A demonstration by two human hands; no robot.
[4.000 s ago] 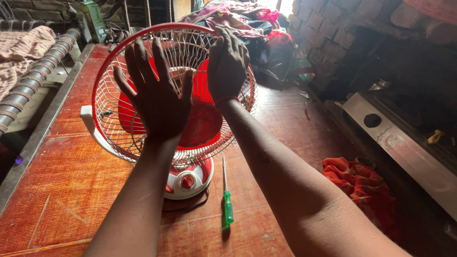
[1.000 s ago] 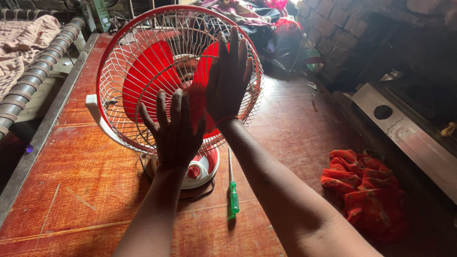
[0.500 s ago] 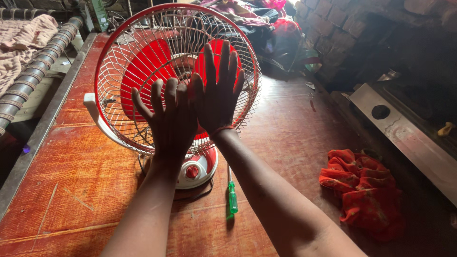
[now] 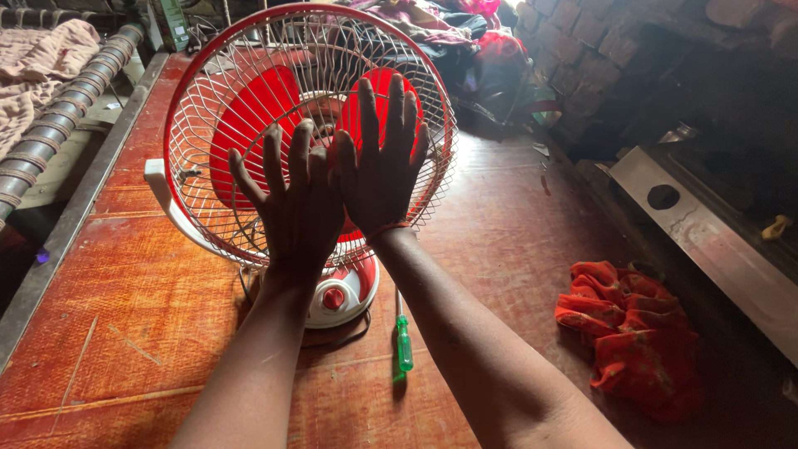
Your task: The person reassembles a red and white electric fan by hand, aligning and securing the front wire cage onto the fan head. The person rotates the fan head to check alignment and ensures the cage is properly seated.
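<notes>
Left hand [image 4: 295,204] risen slightly since half-second ago, beside right hand [image 4: 381,170]; fingers of both spread open against fan grille [image 4: 224,91]. Green screwdriver [image 4: 404,342] on counter [image 4: 125,299].

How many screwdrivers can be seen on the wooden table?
1. The screwdriver, with a green handle, lies on the table just right of the fan base, partly under the right forearm. Others may be hidden behind the arms or the fan.

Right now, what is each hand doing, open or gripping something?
Left hand: open, fingers spread, flat against the fan grille, holding nothing.
Right hand: open, flat against the same grille, holding nothing.
</notes>
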